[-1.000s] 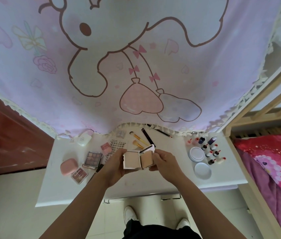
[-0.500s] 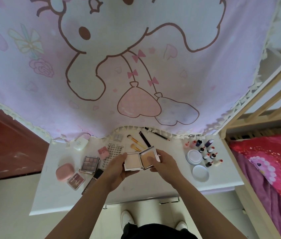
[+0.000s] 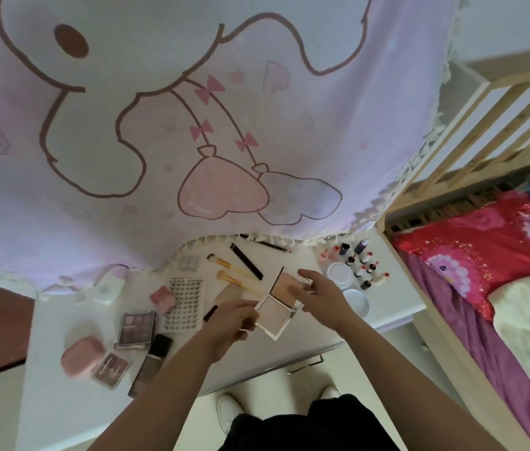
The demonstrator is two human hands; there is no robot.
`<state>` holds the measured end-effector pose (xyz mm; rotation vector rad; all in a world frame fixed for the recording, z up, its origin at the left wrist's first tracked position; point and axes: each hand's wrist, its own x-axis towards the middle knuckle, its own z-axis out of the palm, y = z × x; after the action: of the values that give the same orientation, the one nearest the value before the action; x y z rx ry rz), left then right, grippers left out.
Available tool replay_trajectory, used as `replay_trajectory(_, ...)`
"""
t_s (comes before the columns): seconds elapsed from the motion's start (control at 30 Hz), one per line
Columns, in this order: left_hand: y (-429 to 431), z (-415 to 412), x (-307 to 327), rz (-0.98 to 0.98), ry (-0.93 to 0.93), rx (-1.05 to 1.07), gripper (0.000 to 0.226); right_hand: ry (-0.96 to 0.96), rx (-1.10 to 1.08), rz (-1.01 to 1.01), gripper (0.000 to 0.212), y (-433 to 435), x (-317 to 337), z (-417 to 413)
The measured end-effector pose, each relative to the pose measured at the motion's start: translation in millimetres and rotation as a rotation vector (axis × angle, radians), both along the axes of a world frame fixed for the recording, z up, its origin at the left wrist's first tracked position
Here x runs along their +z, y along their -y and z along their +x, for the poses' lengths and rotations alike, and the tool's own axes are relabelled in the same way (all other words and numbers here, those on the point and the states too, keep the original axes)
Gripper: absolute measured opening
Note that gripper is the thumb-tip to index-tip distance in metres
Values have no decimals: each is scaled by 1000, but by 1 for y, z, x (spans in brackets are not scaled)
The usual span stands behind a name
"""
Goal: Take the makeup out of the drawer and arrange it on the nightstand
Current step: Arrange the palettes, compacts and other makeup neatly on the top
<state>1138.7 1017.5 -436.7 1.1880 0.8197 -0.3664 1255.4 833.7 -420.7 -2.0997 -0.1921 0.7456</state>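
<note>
An opened square powder compact (image 3: 277,307) with a pale pink pan hangs just above the white nightstand (image 3: 58,323). My left hand (image 3: 229,323) pinches its lower left edge. My right hand (image 3: 319,296) holds the raised lid half, with thumb and fingers around its upper edge. Laid out on the nightstand are an eyeshadow palette (image 3: 136,328), a pink oval case (image 3: 81,355), a small blush palette (image 3: 111,369), a dark tube (image 3: 154,359), a lash card (image 3: 185,301), two brushes (image 3: 229,270) and a black pencil (image 3: 246,261).
Small nail polish bottles (image 3: 359,262) and two round white jars (image 3: 341,274) stand at the nightstand's right end. A cartoon curtain (image 3: 192,125) hangs behind. A wooden bed frame (image 3: 472,359) with red bedding is at the right. The drawer handle (image 3: 306,362) shows below the front edge.
The camera has come closer and shifted right. The compact has tilted so that it stands diagonally, and both hands have turned with it.
</note>
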Motion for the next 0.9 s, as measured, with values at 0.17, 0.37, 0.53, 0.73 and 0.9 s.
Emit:
replay_trajectory(0.17,46,32,-29,-47,-83,13,22,-256,-278,144,59,40,-16,8)
replay_trajectory(0.37,105,60,-59,-86,-193,181,21,-407,-222,34,47,75,-51,16)
replay_trajectory(0.53,129,71,-78,45,-275,268,18,-328,-88,-75,33,87,-75,23)
replay_trajectory(0.73,134,69,-91,512,-364,-1,15,-233,72,-129,38,92,-89,29)
replay_trajectory(0.9,144,76,-92,566,-354,-37,12,-213,148,-168,45,95,-92,36)
